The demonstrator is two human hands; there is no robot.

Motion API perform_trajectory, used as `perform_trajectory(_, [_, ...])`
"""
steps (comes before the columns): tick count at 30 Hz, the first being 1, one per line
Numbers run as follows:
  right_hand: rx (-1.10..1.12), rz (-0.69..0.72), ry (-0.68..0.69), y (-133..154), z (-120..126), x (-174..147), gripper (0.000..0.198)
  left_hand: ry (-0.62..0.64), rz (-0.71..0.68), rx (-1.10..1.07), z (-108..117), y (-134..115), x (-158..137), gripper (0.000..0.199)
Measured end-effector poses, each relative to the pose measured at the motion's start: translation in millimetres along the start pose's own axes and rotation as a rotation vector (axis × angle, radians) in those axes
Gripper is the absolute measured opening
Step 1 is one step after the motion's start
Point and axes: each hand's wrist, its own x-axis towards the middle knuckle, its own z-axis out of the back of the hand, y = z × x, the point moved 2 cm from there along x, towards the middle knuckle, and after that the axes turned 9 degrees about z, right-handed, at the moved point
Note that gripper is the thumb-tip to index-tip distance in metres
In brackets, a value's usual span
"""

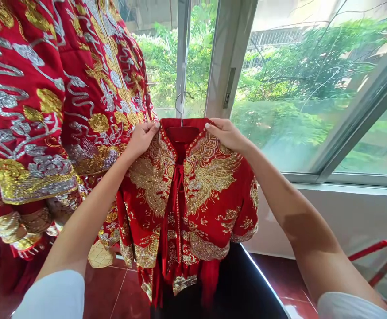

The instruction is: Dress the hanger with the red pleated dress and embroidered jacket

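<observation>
In front of me hangs a red jacket with gold embroidery, on a hanger whose metal hook rises above the collar. My left hand pinches the jacket's collar edge at the left shoulder side. On the opposite side, my right hand grips the collar edge between thumb and fingers. Red ties join the jacket's front near the neck, and a second red embroidered layer shows beneath the opening. What the hook hangs from, if anything, I cannot make out.
More red garments with gold and silver embroidery hang close on the left. Behind stands a sliding window with a metal frame. A black surface lies below the jacket, over a red tiled floor. Red bars stand at the right.
</observation>
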Motion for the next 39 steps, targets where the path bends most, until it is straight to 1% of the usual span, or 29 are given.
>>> perform_trajectory(2, [0.083, -0.049, 0.218, -9, 10, -13, 0.035, 0.202, 0.033, 0.054, 8, 10, -7, 0.039])
perform_trajectory(3, [0.114, -0.094, 0.308, -14, 14, -21, 0.04, 0.279, 0.057, 0.09, 12, 15, -11, 0.04])
perform_trajectory(4, [0.119, -0.136, 0.358, -19, 17, -28, 0.044, 0.315, 0.078, 0.138, 15, 20, -16, 0.042])
perform_trajectory(5, [0.085, -0.166, 0.37, -21, 19, -35, 0.047, 0.3, 0.098, 0.207, 17, 24, -20, 0.045])
perform_trajectory(6, [0.006, -0.184, 0.348, -23, 19, -40, 0.048, 0.242, 0.117, 0.298, 18, 26, -24, 0.048])
perform_trajectory(7, [-0.115, -0.196, 0.292, -22, 18, -44, 0.047, 0.152, 0.137, 0.398, 16, 28, -28, 0.05])
perform_trajectory(9, [-0.428, -0.215, 0.104, -15, 9, -49, 0.043, -0.064, 0.162, 0.557, 10, 26, -35, 0.05])
perform_trajectory(11, [-0.687, -0.222, -0.106, -2, -7, -57, 0.04, -0.245, 0.12, 0.604, -2, 20, -48, 0.049])
perform_trajectory(13, [-0.806, -0.187, -0.321, 11, -31, -73, 0.043, -0.396, 0.027, 0.577, -19, 14, -72, 0.048])
perform_trajectory(14, [-0.834, -0.161, -0.405, 17, -48, -86, 0.046, -0.457, -0.013, 0.573, -29, 13, -89, 0.05])
perform_trajectory(15, [-0.855, -0.144, -0.469, 21, -67, -101, 0.049, -0.499, -0.035, 0.582, -41, 12, -108, 0.053])
perform_trajectory(16, [-0.876, -0.142, -0.505, 24, -87, -117, 0.052, -0.528, -0.035, 0.604, -53, 14, -129, 0.057])
perform_trajectory(17, [-0.892, -0.139, -0.464, 24, -109, -133, 0.055, -0.514, -0.021, 0.639, -67, 19, -150, 0.064])
perform_trajectory(18, [-0.898, -0.15, -0.405, 21, -130, -149, 0.056, -0.473, 0.004, 0.672, -80, 25, -169, 0.067])
perform_trajectory(19, [-0.892, -0.166, -0.334, 16, -149, -163, 0.056, -0.434, 0.057, 0.698, -91, 34, -186, 0.063])
perform_trajectory(20, [-0.879, -0.196, -0.291, 9, -163, -174, 0.055, -0.394, 0.105, 0.717, -98, 43, -199, 0.058])
perform_trajectory(22, [-0.84, -0.229, -0.257, -8, -176, -188, 0.056, -0.345, 0.171, 0.759, -101, 61, -215, 0.05])
perform_trajectory(24, [-0.779, -0.222, -0.26, -22, -173, -193, 0.06, -0.303, 0.179, 0.816, -91, 72, -222, 0.038])
perform_trajectory(25, [-0.735, -0.201, -0.255, -26, -168, -194, 0.062, -0.258, 0.164, 0.845, -83, 73, -224, 0.029])
perform_trajectory(26, [-0.679, -0.165, -0.233, -26, -163, -195, 0.063, -0.196, 0.144, 0.862, -76, 70, -226, 0.022])
perform_trajectory(27, [-0.611, -0.111, -0.196, -22, -157, -197, 0.063, -0.121, 0.123, 0.855, -69, 64, -229, 0.022])
perform_trajectory(29, [-0.469, 0.029, -0.132, -1, -145, -201, 0.06, 0.0, 0.079, 0.757, -59, 40, -236, 0.033])
perform_trajectory(31, [-0.37, 0.146, -0.14, 34, -130, -205, 0.053, 0.037, 0.023, 0.597, -56, 3, -243, 0.039])
perform_trajectory(33, [-0.332, 0.194, -0.18, 71, -116, -204, 0.043, 0.077, -0.076, 0.453, -61, -35, -246, 0.04])
perform_trajectory(34, [-0.328, 0.207, -0.166, 84, -112, -200, 0.04, 0.124, -0.127, 0.39, -67, -48, -245, 0.038])
perform_trajectory(35, [-0.339, 0.211, -0.134, 93, -110, -194, 0.039, 0.182, -0.15, 0.326, -75, -55, -241, 0.035])
perform_trajectory(36, [-0.353, 0.205, -0.093, 95, -113, -186, 0.041, 0.24, -0.132, 0.262, -85, -55, -236, 0.031])
perform_trajectory(37, [-0.365, 0.182, -0.053, 92, -120, -178, 0.043, 0.275, -0.069, 0.207, -96, -47, -230, 0.027])
perform_trajectory(39, [-0.368, 0.102, 0.021, 70, -143, -163, 0.049, 0.301, 0.137, 0.156, -117, -13, -217, 0.02])
